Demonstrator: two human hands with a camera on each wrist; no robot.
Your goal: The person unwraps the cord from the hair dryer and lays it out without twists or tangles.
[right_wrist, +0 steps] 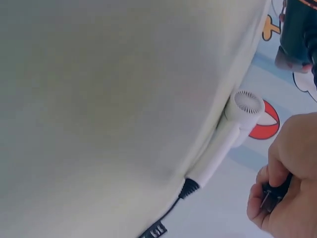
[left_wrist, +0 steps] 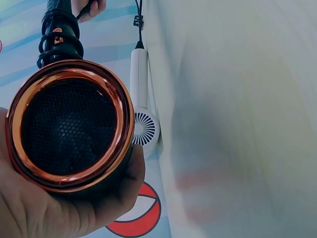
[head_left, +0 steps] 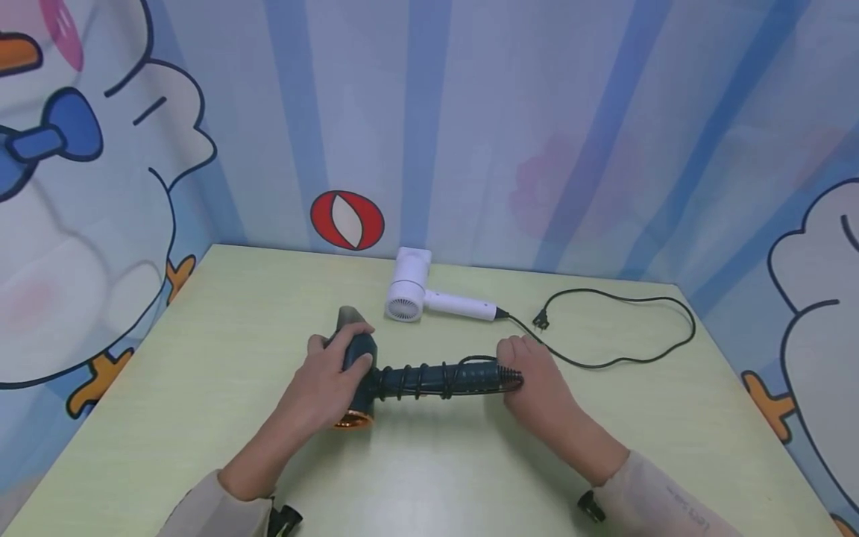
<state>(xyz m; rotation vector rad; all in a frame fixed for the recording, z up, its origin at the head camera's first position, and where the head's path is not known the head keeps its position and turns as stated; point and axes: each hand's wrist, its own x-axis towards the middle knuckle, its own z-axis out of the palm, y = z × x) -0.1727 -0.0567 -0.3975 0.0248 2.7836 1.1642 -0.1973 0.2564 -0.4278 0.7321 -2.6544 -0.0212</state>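
Observation:
A dark green hair dryer (head_left: pixel 473 377) with a copper-coloured rim (left_wrist: pixel 124 116) is held above the table, its handle pointing right. Its black cord (head_left: pixel 419 380) winds in several loops round the handle. My left hand (head_left: pixel 325 384) grips the dryer's head, thumb on the near side. At the handle's end, my right hand (head_left: pixel 543 388) has its fingers curled round a black plug (right_wrist: pixel 275 194), whose prongs show in the right wrist view. From the head view that plug is hidden by the hand.
Behind the hands a white hair dryer (head_left: pixel 408 287) lies on the pale table (head_left: pixel 235 335). Its black cord (head_left: pixel 691 328) loops to the right, with its plug (head_left: pixel 540 319) near the handle. A patterned blue curtain (head_left: pixel 470 149) stands along the table's back edge.

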